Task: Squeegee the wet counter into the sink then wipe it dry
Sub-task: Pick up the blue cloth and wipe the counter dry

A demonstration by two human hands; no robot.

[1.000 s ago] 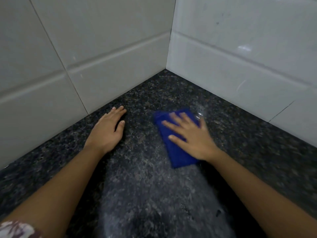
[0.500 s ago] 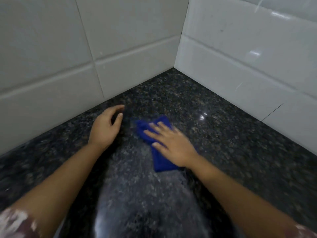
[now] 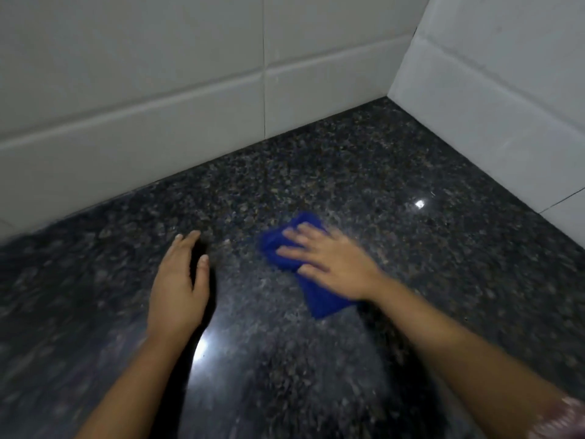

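hands: 2 (left hand (image 3: 177,289), right hand (image 3: 332,264)) | cloth (image 3: 316,299): 1 | counter (image 3: 411,248): 1

The worktop (image 3: 364,172) is dark speckled granite, polished enough to throw back two bright glints of light, one far right and one near the middle. It runs into a corner at the far right. A paler, hazy sheen spreads over its near middle part. On it, a little right of centre, lies a deep blue cloth (image 3: 311,294), crumpled and folded into a rough oblong that slants from far left to near right. Its far end bunches up; its near end lies flat on the stone. Its middle is covered.
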